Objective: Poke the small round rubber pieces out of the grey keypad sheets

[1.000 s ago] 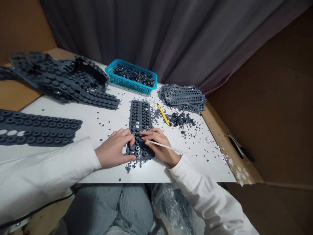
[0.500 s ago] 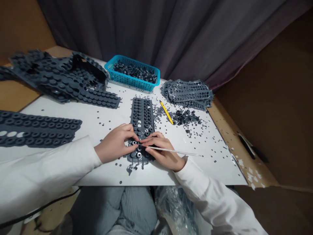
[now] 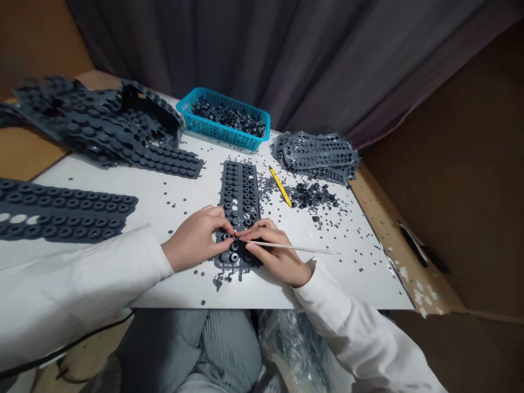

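No text, labels or numbers can be read.

Left hand [image 3: 194,239] on dark grey rubber sheet [image 3: 238,210], white worktop [image 3: 172,286] under it. Right hand [image 3: 276,255] grips thin white stick [image 3: 297,249], tip at sheet. Blue plastic basket [image 3: 192,99] upper middle, yellow pencil [image 3: 280,186] just right of sheet.

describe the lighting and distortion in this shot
In the head view, the wide lens bends the white board and stretches the left sleeve, light is soft with faint shadows, and the left hand and right hand look sharp.
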Demonstrator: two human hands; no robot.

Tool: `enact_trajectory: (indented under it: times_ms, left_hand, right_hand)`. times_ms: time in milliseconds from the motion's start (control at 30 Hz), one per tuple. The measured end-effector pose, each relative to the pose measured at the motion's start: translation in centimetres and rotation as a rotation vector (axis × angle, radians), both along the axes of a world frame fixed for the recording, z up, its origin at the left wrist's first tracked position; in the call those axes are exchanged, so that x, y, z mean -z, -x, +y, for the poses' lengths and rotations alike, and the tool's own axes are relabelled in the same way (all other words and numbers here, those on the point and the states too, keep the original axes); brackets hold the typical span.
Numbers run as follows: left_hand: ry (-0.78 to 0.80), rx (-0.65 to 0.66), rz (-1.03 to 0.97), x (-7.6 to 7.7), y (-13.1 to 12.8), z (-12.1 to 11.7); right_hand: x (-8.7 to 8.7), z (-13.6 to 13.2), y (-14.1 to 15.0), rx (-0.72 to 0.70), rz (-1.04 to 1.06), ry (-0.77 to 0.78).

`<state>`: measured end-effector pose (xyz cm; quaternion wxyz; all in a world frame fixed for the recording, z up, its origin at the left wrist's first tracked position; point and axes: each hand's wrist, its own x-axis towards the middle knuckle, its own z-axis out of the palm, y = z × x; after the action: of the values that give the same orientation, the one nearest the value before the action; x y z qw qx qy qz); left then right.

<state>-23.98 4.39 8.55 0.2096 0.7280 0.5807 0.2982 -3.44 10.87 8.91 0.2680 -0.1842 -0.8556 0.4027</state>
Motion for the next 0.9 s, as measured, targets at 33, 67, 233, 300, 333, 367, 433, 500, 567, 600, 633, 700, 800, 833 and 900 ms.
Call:
enact_trajectory:
  times_ms: [33, 67, 233, 300, 333, 367, 433, 500, 567, 600, 633, 700, 800, 833, 900]
  left_hand:
    - [0.002, 0.002, -0.002, -0.02, -0.01, 0.02]
    - [0.003, 0.002, -0.004, -0.03, -0.02, 0.03]
    - [0.004, -0.018, 0.003, 0.03, -0.17, 0.05]
    - [0.003, -0.02, 0.006, 0.05, -0.21, 0.05]
    - [0.003, -0.02, 0.008, 0.05, -0.22, 0.05]
    - [0.002, -0.021, 0.009, 0.05, -0.23, 0.05]
    - [0.0, -0.022, 0.01, 0.05, -0.25, 0.08]
    - [-0.001, -0.024, 0.01, 0.07, -0.28, 0.12]
    - [0.0, -0.024, 0.01, 0.07, -0.3, 0.15]
    - [0.003, -0.024, 0.011, 0.07, -0.3, 0.16]
    - [0.005, -0.025, 0.012, 0.06, -0.3, 0.15]
    - [0.006, -0.028, 0.014, 0.02, -0.28, 0.12]
    - [0.007, -0.029, 0.015, -0.07, -0.27, 0.08]
    - [0.008, -0.029, 0.014, -0.09, -0.28, 0.08]
    - [0.008, -0.028, 0.009, -0.12, -0.31, 0.1]
  right_hand:
    - [-0.04, -0.04, 0.02, 0.001, 0.0, -0.004]
    - [-0.07, -0.09, 0.04, 0.002, -0.001, -0.01]
    - [-0.04, -0.22, 0.13, 0.005, -0.004, -0.03]
    - [0.02, -0.24, 0.11, 0.011, -0.01, -0.026]
    - [0.06, -0.25, 0.09, 0.015, -0.012, -0.023]
    - [0.11, -0.25, 0.06, 0.019, -0.011, -0.02]
    - [0.19, -0.25, 0.01, 0.025, -0.011, -0.011]
    - [0.26, -0.24, -0.01, 0.026, -0.013, -0.004]
    - [0.27, -0.24, 0.01, 0.025, -0.016, -0.005]
    - [0.26, -0.25, 0.03, 0.022, -0.018, -0.01]
    - [0.24, -0.25, 0.05, 0.019, -0.018, -0.015]
    - [0.2, -0.27, 0.07, 0.012, -0.016, -0.028]
    - [0.16, -0.29, 0.06, 0.006, -0.015, -0.044]
    - [0.16, -0.28, 0.04, 0.005, -0.016, -0.049]
    - [0.18, -0.27, 0.01, -0.003, -0.02, -0.06]
